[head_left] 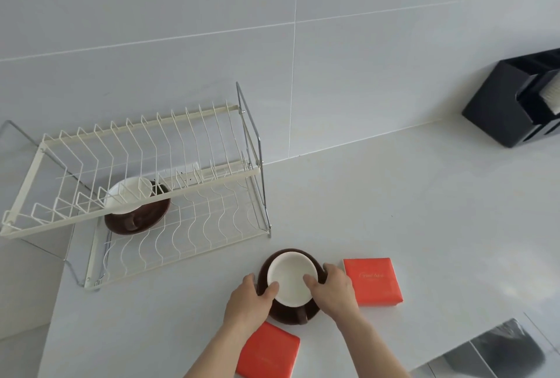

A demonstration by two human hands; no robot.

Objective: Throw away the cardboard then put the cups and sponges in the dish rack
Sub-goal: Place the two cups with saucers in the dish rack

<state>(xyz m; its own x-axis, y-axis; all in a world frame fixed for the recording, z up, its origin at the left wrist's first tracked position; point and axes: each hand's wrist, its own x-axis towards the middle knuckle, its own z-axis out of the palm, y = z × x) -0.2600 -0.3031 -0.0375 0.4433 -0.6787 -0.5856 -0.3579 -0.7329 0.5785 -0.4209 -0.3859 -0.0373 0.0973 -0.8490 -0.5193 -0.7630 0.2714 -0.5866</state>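
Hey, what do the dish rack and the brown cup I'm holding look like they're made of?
Dish rack: thin wire with a cream coating, probably painted or plastic-coated metal; its side frame looks bare and shiny. Brown cup: likely glazed ceramic, judging by the smooth dark outside and glossy white inside. Both hands, left hand and right hand, grip it.

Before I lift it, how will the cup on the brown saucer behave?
The cup looks like glazed ceramic, so probably stiff, smooth and breakable. It only rests on the saucer, so it may slide if tilted. Both hands, left and right, grip the set, which should steady it.
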